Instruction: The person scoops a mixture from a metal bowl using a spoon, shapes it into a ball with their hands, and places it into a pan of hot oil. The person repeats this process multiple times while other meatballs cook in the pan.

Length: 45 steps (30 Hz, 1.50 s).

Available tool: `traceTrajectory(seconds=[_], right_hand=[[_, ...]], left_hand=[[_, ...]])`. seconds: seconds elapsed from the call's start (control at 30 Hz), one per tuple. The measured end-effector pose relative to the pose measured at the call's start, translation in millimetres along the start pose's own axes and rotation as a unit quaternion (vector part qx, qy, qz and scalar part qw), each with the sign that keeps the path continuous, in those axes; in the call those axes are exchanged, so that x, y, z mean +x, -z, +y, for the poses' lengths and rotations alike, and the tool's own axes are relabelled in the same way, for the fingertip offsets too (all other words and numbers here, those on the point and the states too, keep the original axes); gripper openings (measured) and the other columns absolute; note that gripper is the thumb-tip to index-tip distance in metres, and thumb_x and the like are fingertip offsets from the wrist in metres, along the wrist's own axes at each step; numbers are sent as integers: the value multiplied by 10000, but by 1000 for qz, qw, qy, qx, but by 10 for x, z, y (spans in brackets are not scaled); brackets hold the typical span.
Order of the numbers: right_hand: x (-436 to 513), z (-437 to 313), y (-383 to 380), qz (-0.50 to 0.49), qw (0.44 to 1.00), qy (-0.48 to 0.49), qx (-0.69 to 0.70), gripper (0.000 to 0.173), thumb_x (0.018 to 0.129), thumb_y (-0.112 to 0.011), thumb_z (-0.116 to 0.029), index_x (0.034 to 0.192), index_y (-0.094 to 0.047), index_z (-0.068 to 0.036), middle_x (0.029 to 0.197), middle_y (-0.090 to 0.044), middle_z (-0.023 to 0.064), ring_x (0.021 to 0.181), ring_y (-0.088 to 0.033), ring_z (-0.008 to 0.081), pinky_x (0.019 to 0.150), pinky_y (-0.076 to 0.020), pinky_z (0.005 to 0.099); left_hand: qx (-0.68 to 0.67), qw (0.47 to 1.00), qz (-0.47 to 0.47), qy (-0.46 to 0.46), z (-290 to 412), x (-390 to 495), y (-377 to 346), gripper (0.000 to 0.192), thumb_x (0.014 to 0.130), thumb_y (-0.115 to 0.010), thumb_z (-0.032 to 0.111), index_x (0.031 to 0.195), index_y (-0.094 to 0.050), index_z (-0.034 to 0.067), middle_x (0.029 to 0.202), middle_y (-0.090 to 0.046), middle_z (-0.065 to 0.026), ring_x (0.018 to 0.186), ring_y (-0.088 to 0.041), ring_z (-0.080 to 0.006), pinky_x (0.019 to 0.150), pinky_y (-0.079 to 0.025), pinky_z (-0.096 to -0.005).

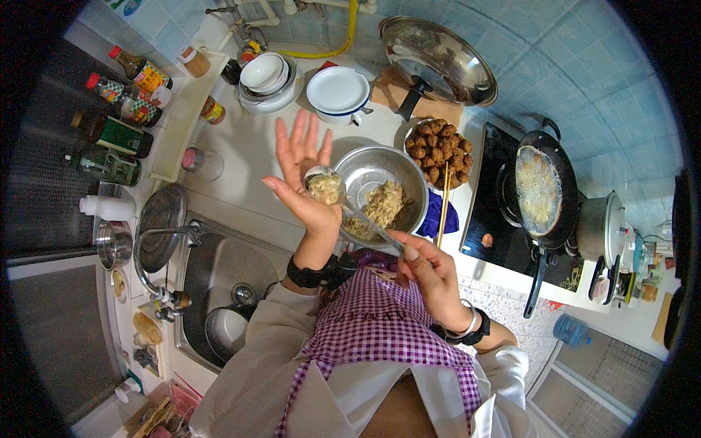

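My right hand (430, 274) grips the handle of a metal spoon (378, 227). A lump of pale, wet minced mixture (324, 189) fills the spoon's bowl, which lies over my left palm. My left hand (306, 180) is palm up with its fingers spread; whether the spoon touches the palm cannot be told. Just right of that hand stands a stainless steel mixing bowl (413, 175), with more mixture (386, 205) inside. Behind it on the right, a plate is heaped with browned fried balls (438, 145). A pair of chopsticks (444, 211) leans against the heap.
A wok of bubbling oil (539, 189) sits on the black cooktop (476, 219), its handle reaching toward me. A lidded pot (599, 224) stands beyond. The sink (235, 274) is at left. Stacked bowls (265, 74), an enamel mug (338, 93) and a wok lid (438, 60) line the back.
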State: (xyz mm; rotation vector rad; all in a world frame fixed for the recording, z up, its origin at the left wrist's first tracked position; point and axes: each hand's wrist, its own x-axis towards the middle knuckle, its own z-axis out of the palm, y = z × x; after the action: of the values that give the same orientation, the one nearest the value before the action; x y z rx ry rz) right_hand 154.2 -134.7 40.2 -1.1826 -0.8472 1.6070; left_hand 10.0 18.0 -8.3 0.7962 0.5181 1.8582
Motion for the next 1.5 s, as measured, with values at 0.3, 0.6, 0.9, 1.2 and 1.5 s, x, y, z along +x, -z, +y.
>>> traceTrajectory(seconds=[0.3, 0.6, 0.9, 1.2, 1.5], right_hand=[[192, -217, 262, -21, 896, 272, -351, 311, 876, -510, 7, 1164, -627, -4, 771, -480, 99, 734, -497, 238, 673, -401, 332], [310, -584, 582, -72, 797, 379, -465, 359, 734, -544, 12, 1063, -686, -10, 728, -516, 73, 690, -505, 238, 631, -405, 344], [213, -24, 224, 17, 841, 331, -427, 402, 814, -544, 44, 1214, -578, 26, 774, -562, 147, 690, -552, 298, 628, -448, 383], [-116, -28, 270, -30, 987, -28, 154, 378, 961, -413, -67, 1326, -491, -8, 674, -403, -40, 608, -395, 64, 566, -368, 208], [-892, -479, 1669, 209, 975, 20, 70, 355, 951, -464, -148, 1278, -567, -54, 706, -495, -59, 617, -458, 46, 541, -386, 186]], left_hand=[[-414, 823, -30, 388, 296, -23, -63, 951, 886, -286, 715, 1474, -195, -27, 1538, -172, -234, 1445, -144, -331, 1161, -119, -549], [-381, 836, -74, 387, 306, -29, -67, 880, 917, -260, 675, 1465, -250, -14, 1525, -221, -230, 1440, -178, -314, 1163, -124, -536], [-249, 958, 3, 145, 212, 19, -114, 800, 939, -286, 620, 1421, -357, -14, 1491, -324, -208, 1429, -222, -305, 1165, -113, -544], [309, 933, -110, -146, -262, -162, -130, 933, 872, -238, 757, 1491, -203, 60, 1517, -282, -175, 1403, -268, -318, 1130, -212, -516], [276, 936, -215, 37, -22, -371, 67, 682, 994, -208, 528, 1424, -336, 15, 1466, -348, -187, 1367, -316, -329, 1132, -212, -491]])
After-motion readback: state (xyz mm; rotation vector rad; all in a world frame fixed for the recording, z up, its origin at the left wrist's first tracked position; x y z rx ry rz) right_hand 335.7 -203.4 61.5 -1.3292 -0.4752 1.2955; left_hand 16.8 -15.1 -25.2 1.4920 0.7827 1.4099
